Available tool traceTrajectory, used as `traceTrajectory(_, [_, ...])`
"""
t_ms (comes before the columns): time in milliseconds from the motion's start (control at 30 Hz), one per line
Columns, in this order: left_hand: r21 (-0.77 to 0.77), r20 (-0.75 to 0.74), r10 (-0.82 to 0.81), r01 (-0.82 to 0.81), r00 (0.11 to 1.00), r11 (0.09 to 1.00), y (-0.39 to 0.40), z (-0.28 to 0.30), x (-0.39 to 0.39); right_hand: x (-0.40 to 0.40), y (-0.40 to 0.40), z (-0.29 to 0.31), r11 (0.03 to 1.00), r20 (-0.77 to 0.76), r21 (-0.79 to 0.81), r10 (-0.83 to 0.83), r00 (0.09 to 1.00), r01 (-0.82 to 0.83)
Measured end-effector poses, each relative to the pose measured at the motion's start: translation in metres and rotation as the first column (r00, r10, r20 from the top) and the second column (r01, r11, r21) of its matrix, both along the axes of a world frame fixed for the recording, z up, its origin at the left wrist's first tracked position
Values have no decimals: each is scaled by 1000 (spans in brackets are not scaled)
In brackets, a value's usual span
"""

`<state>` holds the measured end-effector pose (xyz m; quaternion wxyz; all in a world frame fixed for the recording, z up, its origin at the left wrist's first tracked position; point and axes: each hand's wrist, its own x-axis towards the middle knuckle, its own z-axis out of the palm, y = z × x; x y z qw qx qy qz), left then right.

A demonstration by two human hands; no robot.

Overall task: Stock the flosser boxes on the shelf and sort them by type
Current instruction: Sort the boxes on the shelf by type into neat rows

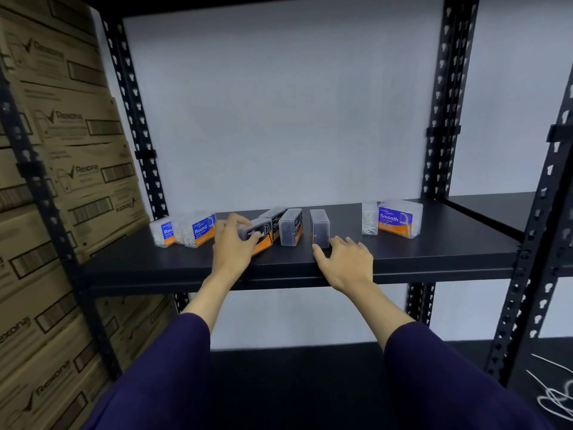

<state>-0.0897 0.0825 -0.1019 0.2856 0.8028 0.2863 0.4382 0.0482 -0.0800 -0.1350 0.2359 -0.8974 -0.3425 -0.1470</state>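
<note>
Flosser boxes stand on the black shelf (434,243). At the left are two clear "Round" boxes (198,229). In the middle are several dark charcoal boxes (290,227). My left hand (233,243) grips one tilted charcoal box (259,232) from above. My right hand (345,259) rests on the shelf with relaxed fingers, touching the front of a lone dark box (320,226). At the right stand a "Smooth" box (400,221) and a clear box (370,218) beside it.
Stacked brown cardboard cartons (62,181) fill the rack to the left. Black perforated uprights (440,119) frame the shelf. A lower shelf (294,367) lies below, and white cables (555,395) sit at the bottom right.
</note>
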Motion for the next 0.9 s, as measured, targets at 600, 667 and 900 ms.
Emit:
traceTrajectory(600, [94,-187,-33,52,982,994,13,-15,48,10,14,3,1000,-69,-15,-26,997,25])
traceTrajectory(667, [93,-242,-62,86,968,992,16,-17,49,11,17,3,1000,-73,-20,-23,997,22])
traceTrajectory(900, [67,-243,-98,118,965,991,12,-20,47,7,13,3,1000,-98,-22,-24,995,22])
